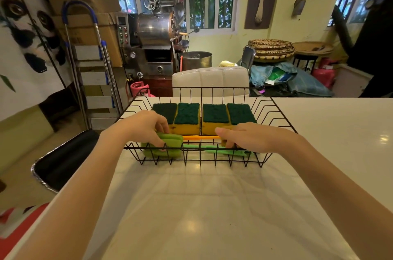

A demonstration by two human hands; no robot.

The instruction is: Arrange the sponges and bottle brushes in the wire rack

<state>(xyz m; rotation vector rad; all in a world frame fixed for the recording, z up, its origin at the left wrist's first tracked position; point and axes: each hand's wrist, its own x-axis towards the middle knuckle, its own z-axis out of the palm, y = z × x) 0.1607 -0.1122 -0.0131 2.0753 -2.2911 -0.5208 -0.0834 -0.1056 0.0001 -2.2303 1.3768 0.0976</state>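
Both hands' grips pinch the brushes in the rack's front row.
Left hand (146, 126) nips the green brush (163, 149) by its head; right hand (251, 137) seems to hold the orange brush (201, 137) by its hidden end, lining both behind the front wire. Four sponges (204, 118) fill the back of the wire rack (200, 89) on the desk (202, 206).

Two bare forearms, sleeveless, ringless hands (146, 126)

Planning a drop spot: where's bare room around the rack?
Free: the white table between the forearms in front of the wire rack, and to its right. Crowded: the rack, with four sponges behind, brushes and both hands in front.
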